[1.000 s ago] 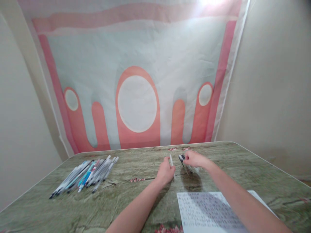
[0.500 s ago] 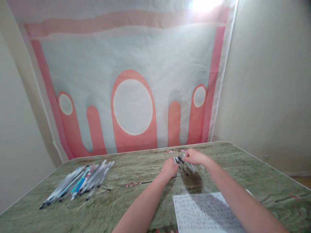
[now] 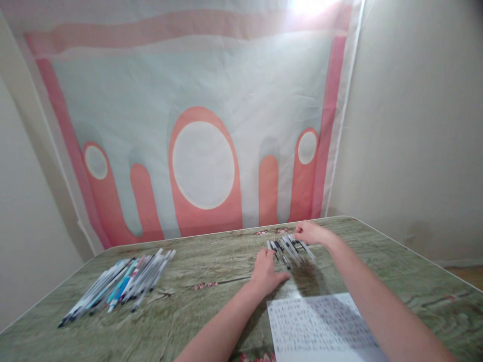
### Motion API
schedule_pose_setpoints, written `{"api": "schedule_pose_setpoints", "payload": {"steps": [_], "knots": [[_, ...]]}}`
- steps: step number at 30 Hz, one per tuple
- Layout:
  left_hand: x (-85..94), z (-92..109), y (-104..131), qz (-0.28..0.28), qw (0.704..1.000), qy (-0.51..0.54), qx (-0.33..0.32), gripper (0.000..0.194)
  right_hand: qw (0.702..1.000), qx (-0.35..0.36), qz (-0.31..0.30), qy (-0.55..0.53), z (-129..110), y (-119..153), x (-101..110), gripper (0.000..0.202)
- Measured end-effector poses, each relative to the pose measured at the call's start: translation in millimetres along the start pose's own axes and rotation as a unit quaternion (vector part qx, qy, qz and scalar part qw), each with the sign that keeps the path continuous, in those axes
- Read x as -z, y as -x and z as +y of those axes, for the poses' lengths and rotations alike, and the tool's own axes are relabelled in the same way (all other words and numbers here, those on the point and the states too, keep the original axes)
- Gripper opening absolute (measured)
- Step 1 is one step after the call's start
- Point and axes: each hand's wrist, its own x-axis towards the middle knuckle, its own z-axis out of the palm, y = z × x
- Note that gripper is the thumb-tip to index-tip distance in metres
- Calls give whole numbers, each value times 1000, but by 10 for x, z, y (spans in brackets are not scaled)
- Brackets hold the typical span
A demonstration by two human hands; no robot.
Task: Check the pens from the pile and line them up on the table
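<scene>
A small group of clear, dark-tipped pens (image 3: 290, 250) lies fanned on the table, right of the middle. At its left edge rests my left hand (image 3: 265, 274), fingers forward and thumb spread wide; its fingertips touch or nearly touch the leftmost pens. My right hand (image 3: 310, 233) is at the far right end of the group, its fingers curled in a pinch at the end of a pen; the fingertips are partly hidden. A larger bunch of pens (image 3: 121, 281), mostly clear with a few blue, teal and pink ones, lies at the left.
A sheet of paper covered in handwriting (image 3: 320, 327) lies close to me, partly under my right forearm. The wood-patterned table (image 3: 196, 322) has printed pink blossoms. Behind it hangs a pink and pale-green cloth (image 3: 249, 90), with plain walls at both sides.
My left hand has drawn nearer and spread its thumb away from the pens. My right hand has shifted slightly right and away from me. More of the right-hand pens show now.
</scene>
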Motion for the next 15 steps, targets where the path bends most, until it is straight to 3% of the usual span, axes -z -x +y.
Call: {"api": "schedule_pose_setpoints", "payload": {"steps": [15], "knots": [[-59, -45, -87, -6, 999, 37, -26, 50, 1000, 23, -10, 13, -38, 23, -8, 27]]}}
